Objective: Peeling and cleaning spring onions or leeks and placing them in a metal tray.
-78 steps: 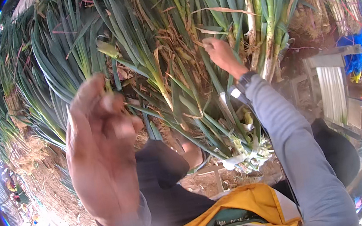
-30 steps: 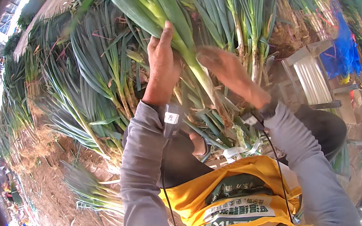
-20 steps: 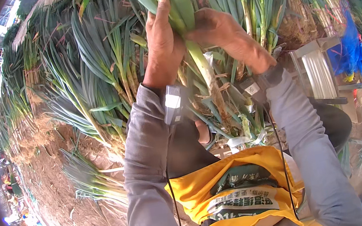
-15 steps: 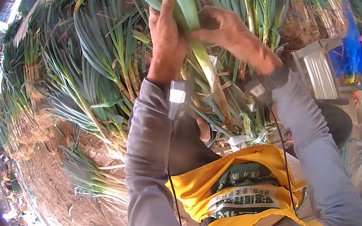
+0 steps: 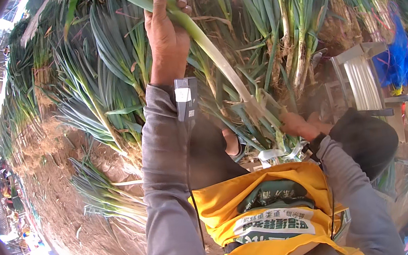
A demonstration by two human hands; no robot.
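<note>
My left hand (image 5: 167,30) is wrapped round the green upper part of a large green onion (image 5: 218,62), at the top of the view. The onion's pale stalk slants down to the right toward my lap, its leaves running out of view. Low beside the root end, my right hand (image 5: 299,126) is closed on a greenish strip, which looks like an outer leaf pulled down from the stalk. Its fingertips are partly blurred. Loose leaves and peelings (image 5: 280,142) lie below, between my legs.
Bundles of green onions (image 5: 115,45) stand and lie all round, with a smaller bunch (image 5: 100,190) on the soil at the left. To the right are a metal frame stool with white cords (image 5: 360,80) and a blue plastic bag (image 5: 397,59). A yellow apron (image 5: 265,181) covers my lap.
My right hand has left the upper stalk and swept down to the root end with a strip. My left hand has shifted slightly left with the onion, which now slants more.
</note>
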